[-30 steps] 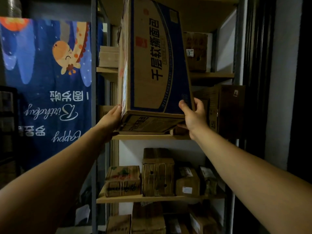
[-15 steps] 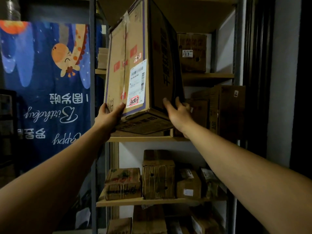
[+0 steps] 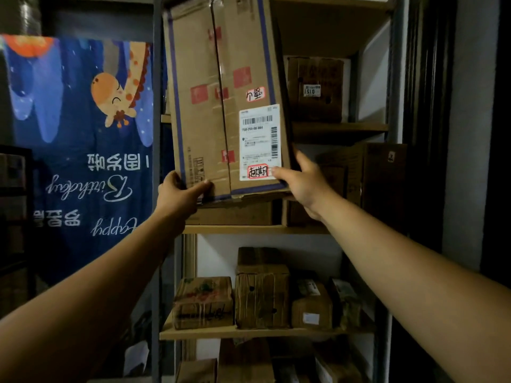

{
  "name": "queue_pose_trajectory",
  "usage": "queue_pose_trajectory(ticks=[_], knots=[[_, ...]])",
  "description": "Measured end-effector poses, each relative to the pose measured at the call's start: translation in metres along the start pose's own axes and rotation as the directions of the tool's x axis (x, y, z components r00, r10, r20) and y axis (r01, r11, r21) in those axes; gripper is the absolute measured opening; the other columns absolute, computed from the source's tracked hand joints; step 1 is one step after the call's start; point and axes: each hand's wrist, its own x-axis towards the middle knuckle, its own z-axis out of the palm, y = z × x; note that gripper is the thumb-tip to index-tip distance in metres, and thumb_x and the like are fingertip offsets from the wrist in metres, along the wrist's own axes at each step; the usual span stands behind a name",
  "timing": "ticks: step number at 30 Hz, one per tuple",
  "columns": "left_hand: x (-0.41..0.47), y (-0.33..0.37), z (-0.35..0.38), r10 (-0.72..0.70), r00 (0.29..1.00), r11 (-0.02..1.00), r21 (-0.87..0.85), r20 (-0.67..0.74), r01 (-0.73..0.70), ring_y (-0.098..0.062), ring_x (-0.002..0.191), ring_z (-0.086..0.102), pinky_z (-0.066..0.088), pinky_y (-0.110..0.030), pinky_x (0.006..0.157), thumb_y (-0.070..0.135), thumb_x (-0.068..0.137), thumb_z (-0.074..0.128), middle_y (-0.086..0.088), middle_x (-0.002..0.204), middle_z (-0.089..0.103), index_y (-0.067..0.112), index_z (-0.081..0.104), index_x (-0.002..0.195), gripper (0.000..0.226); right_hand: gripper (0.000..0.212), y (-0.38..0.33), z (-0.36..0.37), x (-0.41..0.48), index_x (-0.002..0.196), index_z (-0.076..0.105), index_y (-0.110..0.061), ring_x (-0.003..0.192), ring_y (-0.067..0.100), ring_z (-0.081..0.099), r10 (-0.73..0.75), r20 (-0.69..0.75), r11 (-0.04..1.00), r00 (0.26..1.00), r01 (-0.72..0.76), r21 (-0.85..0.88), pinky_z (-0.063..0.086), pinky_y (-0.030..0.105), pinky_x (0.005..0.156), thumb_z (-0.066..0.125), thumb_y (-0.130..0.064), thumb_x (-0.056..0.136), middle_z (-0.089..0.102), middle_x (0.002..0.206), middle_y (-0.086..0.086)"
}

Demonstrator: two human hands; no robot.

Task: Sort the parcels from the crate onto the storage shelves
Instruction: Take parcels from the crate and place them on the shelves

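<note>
My left grip [image 3: 177, 197] and right grip [image 3: 301, 186] each clasp one bottom corner of the tall brown cardboard box [image 3: 221, 106], slightly tilted above the front edge of the wooden shelf [image 3: 257, 229].

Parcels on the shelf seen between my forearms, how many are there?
4: a wide box at left, a tall box next, a small labelled box, then a dim package at right. Others may hide behind.
</note>
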Motion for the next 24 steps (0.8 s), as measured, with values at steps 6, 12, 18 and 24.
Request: queue_pose_trajectory(ticks=[6,12,18,24], knots=[[-0.015,0.007,-0.011,0.085,0.988,0.990,-0.122,0.132,-0.069,-0.018,0.097,0.064,0.052,-0.034,0.077,0.011,0.091,0.056,-0.002,0.113,0.061,0.023,0.047,0.125,0.037,0.057,0.003,-0.004,-0.006,0.144,0.036,-0.029,0.107,0.017,0.062,0.016,0.004,0.996,1.000,-0.016,0.085,0.053,0.042,0.091,0.053,-0.008,0.093,0.061,0.127,0.001],[-0.022,0.008,-0.021,0.110,0.979,0.980,-0.183,0.169,-0.079,-0.021,0.105,0.063,0.052,-0.037,0.082,0.006,0.091,0.053,-0.002,0.118,0.061,0.031,0.042,0.135,0.051,0.054,0.009,-0.004,-0.015,0.144,0.034,-0.028,0.110,0.022,0.060,0.060,0.000,0.983,0.998,-0.059,0.173,0.050,0.049,0.093,0.050,-0.010,0.095,0.061,0.127,0.003],[-0.029,-0.005,-0.029,0.145,0.979,0.979,-0.168,0.146,-0.120,-0.022,0.105,0.064,0.053,-0.043,0.086,0.006,0.090,0.055,-0.003,0.118,0.062,0.032,0.041,0.137,0.055,0.055,0.017,-0.003,-0.026,0.143,0.034,-0.027,0.102,0.014,0.062,0.011,-0.011,0.981,1.000,-0.009,0.195,0.054,0.037,0.085,0.049,-0.006,0.095,0.060,0.125,0.002],[-0.043,-0.003,-0.033,0.162,0.981,0.971,-0.196,0.108,-0.139,-0.022,0.106,0.062,0.054,-0.035,0.078,0.001,0.090,0.053,-0.004,0.120,0.059,0.032,0.035,0.138,0.060,0.054,0.028,0.004,-0.031,0.142,0.034,-0.027,0.111,0.020,0.060,-0.010,-0.011,0.978,1.000,0.012,0.211,0.053,0.040,0.090,0.048,-0.007,0.094,0.059,0.128,0.003]])
